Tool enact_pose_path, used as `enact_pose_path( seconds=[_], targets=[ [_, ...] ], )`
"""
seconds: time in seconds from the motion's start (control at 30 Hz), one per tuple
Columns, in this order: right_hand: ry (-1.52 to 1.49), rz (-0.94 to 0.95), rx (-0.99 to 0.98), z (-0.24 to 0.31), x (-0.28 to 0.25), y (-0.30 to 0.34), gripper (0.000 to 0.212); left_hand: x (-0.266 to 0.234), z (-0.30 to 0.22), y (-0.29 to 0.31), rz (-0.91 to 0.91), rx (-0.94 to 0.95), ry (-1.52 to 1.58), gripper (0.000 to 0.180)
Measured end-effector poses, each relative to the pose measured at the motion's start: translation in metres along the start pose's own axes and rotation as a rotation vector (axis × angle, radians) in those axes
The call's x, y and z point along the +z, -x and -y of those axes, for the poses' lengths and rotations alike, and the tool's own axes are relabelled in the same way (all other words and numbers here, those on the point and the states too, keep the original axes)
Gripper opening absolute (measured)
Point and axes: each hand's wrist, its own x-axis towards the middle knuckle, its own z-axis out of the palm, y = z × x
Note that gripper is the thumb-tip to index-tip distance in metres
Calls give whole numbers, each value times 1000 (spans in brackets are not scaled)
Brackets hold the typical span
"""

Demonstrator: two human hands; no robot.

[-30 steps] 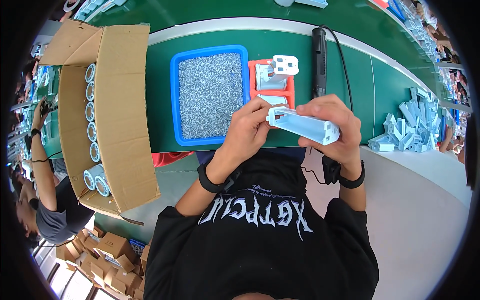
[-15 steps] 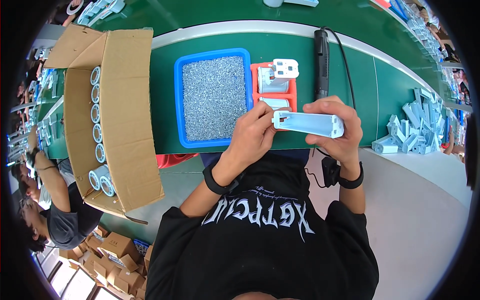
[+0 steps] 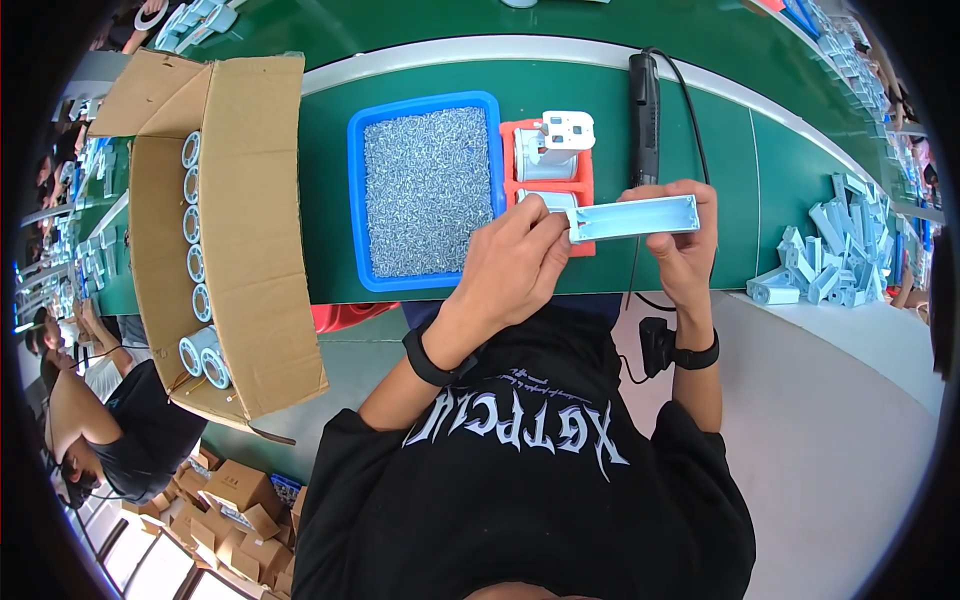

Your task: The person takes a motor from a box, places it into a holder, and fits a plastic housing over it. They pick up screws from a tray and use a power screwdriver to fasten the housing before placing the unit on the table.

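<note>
A long, pale blue-white plastic housing, shaped like an open trough, is held level above the table's front edge. Its hollow side faces me. My right hand grips the right end, with the thumb below and the fingers behind. At the left end, my left hand is closed, its thumb and fingertips pinched against the housing; whether a small part sits between them is hidden. Just behind, a red fixture holds a white cylindrical part with a white socket-like block on top, and a second white part lies partly covered.
Left of the fixture is a blue tray full of small metal screws. A cardboard box with white cylinders stands farther left. A black electric screwdriver with its cable lies behind my right hand. More housings are piled at right.
The housing has turned so its hollow side shows more fully, and shifted slightly right. My right thumb has moved lower on it. My left hand follows at the left end.
</note>
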Motion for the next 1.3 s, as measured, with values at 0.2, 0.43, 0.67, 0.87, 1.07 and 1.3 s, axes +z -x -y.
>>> enact_pose_path(
  seconds=[0.2,0.43,0.67,0.87,1.07,1.3],
  targets=[
    [259,132,-183,20,0,-4,51,-2,5,-1,72,23,3,14],
    [542,316,-369,32,19,-27,52,-13,5,6,-31,-168,15,37],
    [749,490,-348,51,33,-37,56,-15,30,6,-81,4,-83,50],
    [670,367,-383,49,22,-35,62,-27,33,1,-24,52,94,32],
    [613,365,-381,43,18,-35,66,-23,44,-5,14,51,223,21],
    [648,410,-433,38,28,-35,71,-14,39,-12,51,-148,264,30]
  ],
)
